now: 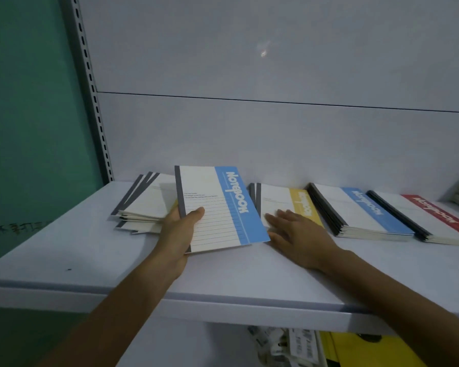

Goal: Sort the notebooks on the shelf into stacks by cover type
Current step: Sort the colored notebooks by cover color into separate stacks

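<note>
On shelf (pixel 64 250), four stacks (pixel 363 213), one held notebook (pixel 217 205)

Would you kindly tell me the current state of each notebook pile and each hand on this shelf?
left hand: grips the blue notebook, held tilted
right hand: flat on the yellow stack
unsorted pile: skewed, fanned out
blue stack: squared, lying flat
red stack: squared, lying flat
</note>
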The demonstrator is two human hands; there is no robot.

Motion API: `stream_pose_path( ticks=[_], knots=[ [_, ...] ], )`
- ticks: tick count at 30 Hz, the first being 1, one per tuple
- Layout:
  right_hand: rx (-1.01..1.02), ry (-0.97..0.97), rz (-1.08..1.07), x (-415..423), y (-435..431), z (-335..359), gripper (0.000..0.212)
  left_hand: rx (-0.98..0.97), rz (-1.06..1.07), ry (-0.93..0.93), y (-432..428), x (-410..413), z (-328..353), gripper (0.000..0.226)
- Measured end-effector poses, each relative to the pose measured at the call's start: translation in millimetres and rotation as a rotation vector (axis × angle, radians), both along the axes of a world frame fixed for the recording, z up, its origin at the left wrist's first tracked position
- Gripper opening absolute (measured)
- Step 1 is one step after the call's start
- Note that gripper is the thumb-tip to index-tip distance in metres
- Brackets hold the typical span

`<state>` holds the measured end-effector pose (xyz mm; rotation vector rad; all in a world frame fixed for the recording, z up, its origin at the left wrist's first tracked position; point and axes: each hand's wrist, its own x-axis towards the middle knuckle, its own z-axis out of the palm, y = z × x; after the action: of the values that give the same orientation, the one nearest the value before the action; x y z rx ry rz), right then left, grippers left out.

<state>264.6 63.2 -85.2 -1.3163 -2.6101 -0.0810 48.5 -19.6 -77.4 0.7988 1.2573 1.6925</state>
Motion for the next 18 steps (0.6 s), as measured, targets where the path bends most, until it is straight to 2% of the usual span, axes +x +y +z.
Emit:
stream_pose_path(
  ticks=[10, 14, 16, 18],
  knots=[
    [0.068, 0.166, 0.183, 2.8, 18.6, -15.1, 0.042, 0.004, 0.065, -0.026, 8.8, 19.9, 2.0, 0.019],
    [-0.073, 0.227, 0.183, 6.5, 25.2, -11.3, 0.042, -0.005, 0.019, 0.005, 11.1, 27.0, 4.1, 0.020],
    [-0.182, 0.324, 0.176, 13.2, 23.3, -5.4, 0.038, -0.012, 0.001, 0.020, 13.4, 32.0, 6.7, 0.018],
    [-0.154, 0.450, 0.120, 28.0, 19.6, -0.4, 0.044, -0.001, -0.017, 0.035, 17.6, 42.0, 11.7, 0.019]
  ],
)
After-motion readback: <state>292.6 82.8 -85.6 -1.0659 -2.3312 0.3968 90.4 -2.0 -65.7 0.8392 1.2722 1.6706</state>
